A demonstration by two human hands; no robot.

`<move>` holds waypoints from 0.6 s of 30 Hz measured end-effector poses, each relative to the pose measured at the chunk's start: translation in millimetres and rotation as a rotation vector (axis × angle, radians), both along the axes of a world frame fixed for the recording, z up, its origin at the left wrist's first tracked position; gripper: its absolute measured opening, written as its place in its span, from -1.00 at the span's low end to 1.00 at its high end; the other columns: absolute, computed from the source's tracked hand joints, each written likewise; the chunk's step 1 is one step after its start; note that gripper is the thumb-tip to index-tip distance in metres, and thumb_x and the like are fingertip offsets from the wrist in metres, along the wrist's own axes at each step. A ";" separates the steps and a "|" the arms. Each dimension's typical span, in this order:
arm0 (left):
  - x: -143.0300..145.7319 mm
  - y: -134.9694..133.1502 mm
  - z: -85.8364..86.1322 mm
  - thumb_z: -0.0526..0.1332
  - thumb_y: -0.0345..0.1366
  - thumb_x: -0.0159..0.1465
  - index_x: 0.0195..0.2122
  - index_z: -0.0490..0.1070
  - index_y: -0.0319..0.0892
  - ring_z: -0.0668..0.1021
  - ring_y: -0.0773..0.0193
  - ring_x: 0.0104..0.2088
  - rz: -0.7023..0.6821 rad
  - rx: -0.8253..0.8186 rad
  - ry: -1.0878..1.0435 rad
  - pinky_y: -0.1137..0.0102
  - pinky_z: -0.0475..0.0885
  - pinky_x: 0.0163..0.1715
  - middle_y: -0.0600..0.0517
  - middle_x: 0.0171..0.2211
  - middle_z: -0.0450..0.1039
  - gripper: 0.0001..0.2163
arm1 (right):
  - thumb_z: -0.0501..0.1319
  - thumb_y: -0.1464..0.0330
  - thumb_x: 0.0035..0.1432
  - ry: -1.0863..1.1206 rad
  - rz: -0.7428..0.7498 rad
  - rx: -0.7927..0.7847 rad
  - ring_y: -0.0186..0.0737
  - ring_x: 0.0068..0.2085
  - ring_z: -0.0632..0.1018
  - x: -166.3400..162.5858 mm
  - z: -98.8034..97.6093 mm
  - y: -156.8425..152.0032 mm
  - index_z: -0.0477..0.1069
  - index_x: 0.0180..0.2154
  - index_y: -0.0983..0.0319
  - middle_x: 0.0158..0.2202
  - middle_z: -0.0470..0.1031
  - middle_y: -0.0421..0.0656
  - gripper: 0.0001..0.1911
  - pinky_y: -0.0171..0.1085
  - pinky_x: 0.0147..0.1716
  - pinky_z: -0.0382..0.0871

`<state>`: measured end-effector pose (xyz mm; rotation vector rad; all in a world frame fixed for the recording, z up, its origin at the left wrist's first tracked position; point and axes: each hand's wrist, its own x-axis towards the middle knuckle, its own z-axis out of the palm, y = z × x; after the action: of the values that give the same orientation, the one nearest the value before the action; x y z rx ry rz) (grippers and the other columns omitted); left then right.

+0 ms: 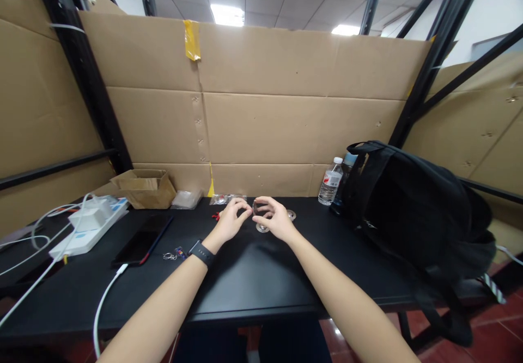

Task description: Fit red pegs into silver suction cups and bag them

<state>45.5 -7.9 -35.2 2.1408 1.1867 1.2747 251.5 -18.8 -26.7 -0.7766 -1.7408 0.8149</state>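
Looking along the black table (pixel 253 281), I find its near edge running straight below the forearms and its far edge shut off by a wall of cardboard sheets (pixel 265 128), so the open room is the smooth, faintly glossy strip in the middle. The left side is crowded by a white power strip (pixel 87 227) with plugs and cables, a dark phone (pixel 143 239) lying flat and a small keyring (pixel 174 254) just beside the wristwatch (pixel 201 253). The right side is filled by a slumped black backpack (pixel 417 210) whose straps hang over the front edge, with a clear water bottle (pixel 330 181) upright just beside it. An open cardboard box (pixel 143 187) sits at the back left; I cannot see into it. Next to it lie crinkled clear plastic bags (pixel 186 199), their contents too small to tell. Both hands meet near the far edge. The right hand (pixel 274 219) arches over a small clear plastic piece (pixel 258 208), its grip clamped on it between thumb and fingers, just above the table. The left hand (pixel 230 219) has its fingertips drawn together at the piece's left edge; I cannot tell whether that grip pinches it or only rests beside it. A flat clear disc (pixel 262 228) lies on the table below the piece, and tiny red bits (pixel 215 217) lie by the left hand.
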 end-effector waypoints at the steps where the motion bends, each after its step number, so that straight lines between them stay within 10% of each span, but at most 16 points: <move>1: 1.6 -1.1 -1.0 0.21 -0.13 0.33 -0.25 0.53 -0.09 0.49 0.12 0.07 0.018 0.023 0.021 0.20 0.33 0.14 -0.02 -0.05 0.50 -0.82 | 0.44 0.30 -0.03 0.028 0.008 -0.011 -0.11 -0.07 0.61 -4.3 -0.1 -2.5 0.41 0.03 0.13 0.07 0.50 -0.05 -0.45 -0.30 -0.32 0.48; 18: 7.9 -6.2 -4.0 0.19 -0.17 0.36 -0.22 0.51 -0.07 0.35 0.06 0.13 0.111 0.089 0.088 0.09 0.23 0.17 -0.05 0.06 0.33 -0.85 | 0.48 0.29 -0.12 0.129 0.021 -0.108 -0.06 -0.07 0.64 -10.1 -5.6 -2.9 0.38 -0.15 0.17 0.04 0.54 -0.02 -0.52 -0.30 -0.35 0.51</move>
<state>53.4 -14.1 -39.2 2.2433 1.3240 1.3146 241.4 -21.7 -32.2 -0.7619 -1.6033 0.9588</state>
